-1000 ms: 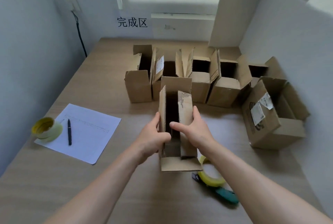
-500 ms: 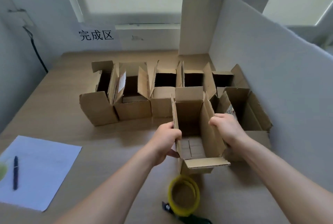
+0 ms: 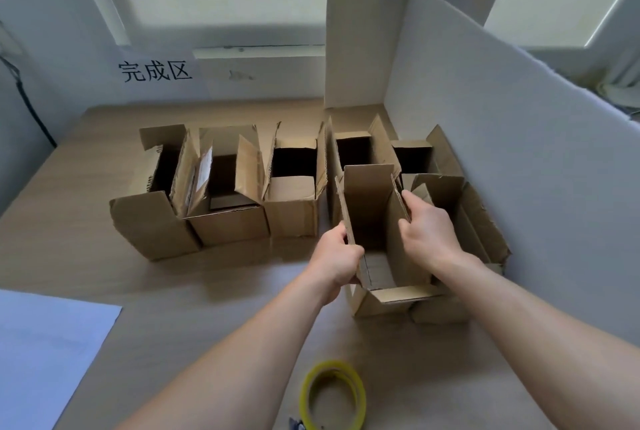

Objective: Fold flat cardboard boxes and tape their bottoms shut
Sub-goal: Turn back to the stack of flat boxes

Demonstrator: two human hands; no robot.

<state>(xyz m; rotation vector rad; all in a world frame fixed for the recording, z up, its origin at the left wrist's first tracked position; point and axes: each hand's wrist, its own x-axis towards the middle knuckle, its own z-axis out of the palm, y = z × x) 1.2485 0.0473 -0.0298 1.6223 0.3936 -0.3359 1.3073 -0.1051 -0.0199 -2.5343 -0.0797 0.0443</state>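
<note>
The head camera looks down on a wooden table (image 3: 104, 267) where an open cardboard box (image 3: 381, 221) stands upright, mouth up, just in front of a row of other opened boxes (image 3: 228, 225) and pressed close beside another box (image 3: 464, 221) at its right. The left hand (image 3: 334, 261) grasps the box's left side flap, fingers curled round its edge. The right hand (image 3: 429, 225) grips the right side flap, thumb inside and fingers over the outer face. The front flap hangs outward toward the person, and the back flap stands up. A white board (image 3: 502, 152) runs along the right edge of the table, meeting a second upright panel (image 3: 360, 41) at the back. A roll of yellow tape (image 3: 332, 395) lies flat on the table near the bottom of the view, between the two forearms, well apart from the box. A sheet of white paper (image 3: 45, 353) lies at the lower left. Black characters (image 3: 154, 71) are printed on the wall behind the row.
</note>
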